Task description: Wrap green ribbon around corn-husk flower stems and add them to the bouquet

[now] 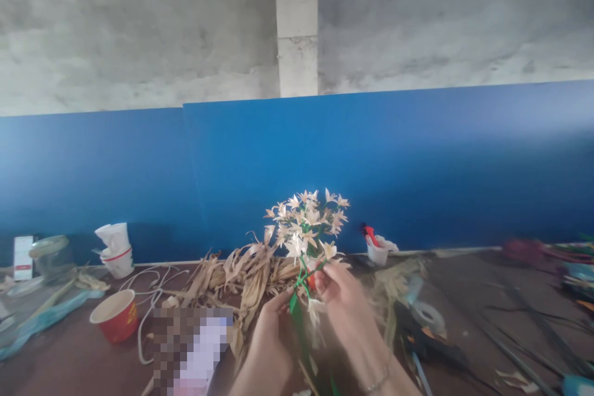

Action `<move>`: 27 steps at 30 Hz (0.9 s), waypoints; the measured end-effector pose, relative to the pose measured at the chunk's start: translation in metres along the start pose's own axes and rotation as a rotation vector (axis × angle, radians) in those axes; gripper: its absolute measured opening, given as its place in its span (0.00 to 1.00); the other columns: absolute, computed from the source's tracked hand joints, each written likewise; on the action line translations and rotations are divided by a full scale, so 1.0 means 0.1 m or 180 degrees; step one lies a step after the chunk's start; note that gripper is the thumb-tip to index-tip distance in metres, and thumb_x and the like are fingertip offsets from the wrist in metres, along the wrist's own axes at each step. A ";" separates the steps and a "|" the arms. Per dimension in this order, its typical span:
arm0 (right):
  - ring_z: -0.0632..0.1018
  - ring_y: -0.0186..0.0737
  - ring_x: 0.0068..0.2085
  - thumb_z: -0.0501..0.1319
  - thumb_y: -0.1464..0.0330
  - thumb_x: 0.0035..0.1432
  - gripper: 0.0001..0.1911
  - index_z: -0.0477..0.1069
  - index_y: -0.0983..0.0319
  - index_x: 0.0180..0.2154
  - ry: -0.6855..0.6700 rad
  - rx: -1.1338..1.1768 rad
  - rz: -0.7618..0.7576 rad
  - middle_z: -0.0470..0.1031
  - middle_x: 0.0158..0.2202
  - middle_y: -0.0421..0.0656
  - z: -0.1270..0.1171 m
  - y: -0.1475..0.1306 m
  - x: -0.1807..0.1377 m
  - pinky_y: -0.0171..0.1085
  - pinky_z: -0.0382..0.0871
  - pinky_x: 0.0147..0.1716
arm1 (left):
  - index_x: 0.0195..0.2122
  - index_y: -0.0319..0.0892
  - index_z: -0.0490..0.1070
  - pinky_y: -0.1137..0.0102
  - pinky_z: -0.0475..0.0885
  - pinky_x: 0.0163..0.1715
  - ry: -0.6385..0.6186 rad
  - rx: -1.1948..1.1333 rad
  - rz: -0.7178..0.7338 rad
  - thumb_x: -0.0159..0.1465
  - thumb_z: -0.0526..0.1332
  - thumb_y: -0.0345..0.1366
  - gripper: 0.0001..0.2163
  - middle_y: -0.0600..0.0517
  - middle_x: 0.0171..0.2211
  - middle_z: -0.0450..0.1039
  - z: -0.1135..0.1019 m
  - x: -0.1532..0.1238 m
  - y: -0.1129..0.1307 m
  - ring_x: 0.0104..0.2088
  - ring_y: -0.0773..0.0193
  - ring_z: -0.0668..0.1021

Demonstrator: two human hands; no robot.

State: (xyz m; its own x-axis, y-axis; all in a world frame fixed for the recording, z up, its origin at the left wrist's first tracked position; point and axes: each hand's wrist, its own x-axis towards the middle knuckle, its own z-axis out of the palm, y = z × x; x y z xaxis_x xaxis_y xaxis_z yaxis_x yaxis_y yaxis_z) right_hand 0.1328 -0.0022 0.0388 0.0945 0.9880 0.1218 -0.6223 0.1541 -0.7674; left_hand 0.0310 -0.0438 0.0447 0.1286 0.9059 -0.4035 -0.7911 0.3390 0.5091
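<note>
A spray of artificial flowers (pixel 312 218), cream-white petals on green-wrapped stems, stands upright in front of me at the middle of the view. My left hand (pixel 273 329) is closed round the lower stem, beside a green leaf (pixel 295 312). My right hand (pixel 346 300) pinches a green side stem just below one of the white blooms. Under the right fingers hangs another white flower (pixel 315 310), tilted downward. Part of something red-orange shows behind the right fingertips; I cannot make out what it is.
Dry corn husks (pixel 250 269) lie piled behind my hands. To the left are a red paper cup (pixel 116 315), a white cable (pixel 146 297), white cups (pixel 116 253) and a glass jar (pixel 50 257). On the right sit a tape roll (pixel 427 317) and a small white tub (pixel 378 252). A blue panel (pixel 260 167) rises behind.
</note>
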 end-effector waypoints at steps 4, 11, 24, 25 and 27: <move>0.72 0.35 0.26 0.68 0.66 0.38 0.09 0.71 0.61 0.22 0.0103 -0.0168 -0.0009 0.71 0.24 0.39 0.08 -0.15 -0.07 0.34 0.71 0.27 | 0.24 0.37 0.73 0.69 0.70 0.20 -0.0017 -0.0005 0.0053 0.56 0.57 0.34 0.09 0.51 0.12 0.70 -0.02 0.00 -0.03 0.14 0.63 0.73; 0.71 0.35 0.23 0.67 0.68 0.39 0.07 0.69 0.61 0.22 0.0148 -0.0590 -0.0106 0.70 0.21 0.38 0.15 -0.23 -0.13 0.34 0.67 0.24 | 0.26 0.37 0.74 0.67 0.72 0.24 -0.0116 0.0102 0.0055 0.55 0.57 0.34 0.08 0.48 0.15 0.73 -0.01 0.00 -0.04 0.19 0.58 0.77; 0.70 0.34 0.23 0.65 0.66 0.42 0.10 0.65 0.61 0.25 0.0138 -0.0695 -0.0226 0.67 0.22 0.37 0.07 -0.15 -0.08 0.33 0.63 0.21 | 0.30 0.37 0.74 0.67 0.72 0.23 -0.0268 0.0073 -0.0056 0.52 0.61 0.35 0.07 0.49 0.16 0.74 -0.07 0.08 -0.09 0.19 0.57 0.78; 0.69 0.34 0.22 0.65 0.66 0.41 0.10 0.64 0.61 0.24 0.0147 -0.0749 -0.0293 0.67 0.21 0.37 0.08 -0.17 -0.09 0.33 0.62 0.20 | 0.30 0.37 0.74 0.67 0.72 0.23 -0.0312 0.0067 -0.0081 0.52 0.61 0.35 0.07 0.49 0.16 0.74 -0.08 0.09 -0.09 0.19 0.57 0.78; 0.67 0.33 0.21 0.65 0.66 0.40 0.10 0.64 0.60 0.22 0.0131 -0.0851 -0.0419 0.66 0.20 0.37 0.10 -0.22 -0.11 0.33 0.61 0.20 | 0.29 0.37 0.74 0.67 0.72 0.24 -0.0401 0.0057 -0.0078 0.52 0.62 0.35 0.07 0.49 0.16 0.74 -0.09 0.09 -0.11 0.20 0.57 0.78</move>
State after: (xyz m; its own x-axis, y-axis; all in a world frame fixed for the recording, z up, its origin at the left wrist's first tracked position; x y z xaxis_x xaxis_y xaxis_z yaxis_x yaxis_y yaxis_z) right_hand 0.1375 -0.0166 0.0611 0.1956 0.9580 0.2099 -0.3764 0.2709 -0.8859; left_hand 0.0350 -0.0419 0.0290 0.2227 0.9217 -0.3178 -0.7761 0.3648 0.5143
